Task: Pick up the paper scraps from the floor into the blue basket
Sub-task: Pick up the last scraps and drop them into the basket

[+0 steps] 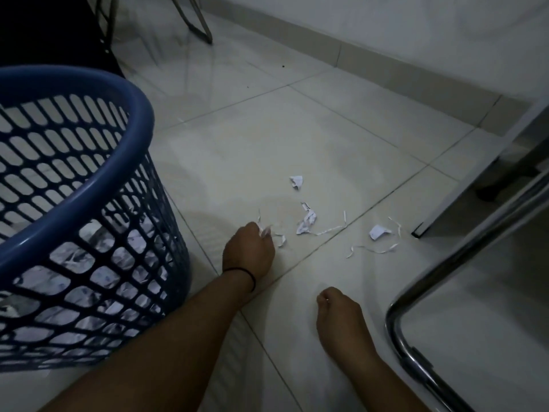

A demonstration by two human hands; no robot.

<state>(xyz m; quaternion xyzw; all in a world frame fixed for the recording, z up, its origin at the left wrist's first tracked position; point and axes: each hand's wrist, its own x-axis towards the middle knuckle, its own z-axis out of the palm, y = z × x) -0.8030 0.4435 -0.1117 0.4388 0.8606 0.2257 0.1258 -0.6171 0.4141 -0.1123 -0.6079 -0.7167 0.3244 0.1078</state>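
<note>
White paper scraps [307, 223] are lying on the floor [297, 138], right of the blue basket [89, 179]. Left hand [249, 252] is pinching small bits. Right hand [338, 318] is curling loosely; I cannot tell if it is holding anything. Next, the bits need dropping into the basket.

blue basket [89, 203]: left side cut off by the frame edge.
left hand [248, 251]: fingertips hidden behind the knuckles.
right hand [338, 310]: fingers curled under, content not visible.
chrome tube [463, 254]: cut at right edge.

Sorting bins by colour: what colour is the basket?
Blue basket, with slotted lattice walls; head view.
</note>
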